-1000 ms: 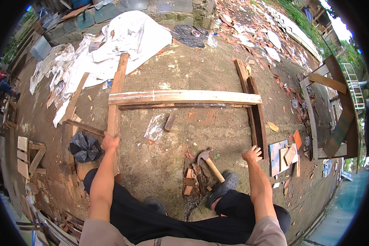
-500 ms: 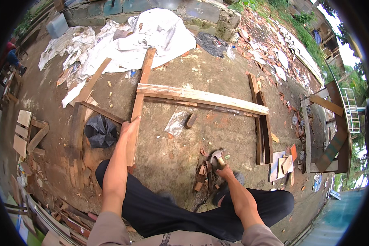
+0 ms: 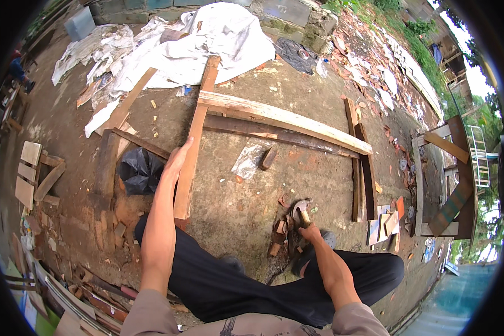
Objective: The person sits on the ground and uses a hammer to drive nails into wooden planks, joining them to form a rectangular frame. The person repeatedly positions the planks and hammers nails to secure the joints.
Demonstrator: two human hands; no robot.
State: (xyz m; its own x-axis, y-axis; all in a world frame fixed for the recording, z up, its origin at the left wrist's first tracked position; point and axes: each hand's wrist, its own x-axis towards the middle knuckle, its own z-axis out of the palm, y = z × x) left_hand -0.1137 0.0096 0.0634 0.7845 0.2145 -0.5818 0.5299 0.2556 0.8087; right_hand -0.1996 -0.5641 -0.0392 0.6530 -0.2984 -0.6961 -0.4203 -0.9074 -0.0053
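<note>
My left hand grips the left edge of an upright-running wooden board, its far fingers partly hidden by the wood. Across the upper part of that board lies a pale wooden crosspiece, which reaches right to two dark wooden pieces. A darker plank runs beneath the crosspiece, with a gap showing between them. Low over the ground, my right hand is closed round the handle of a hammer, its metal head pointing away from me.
A small wood block lies beside clear plastic. Black plastic sits left of my left forearm. Ahead is a white sheet; a wooden frame stands at right. Wood scraps lie near my right knee.
My left hand has moved a little farther along the board. The board and crosspiece have shifted at the left end, widening the gap above the darker plank. The hammer stays low in my right hand.
</note>
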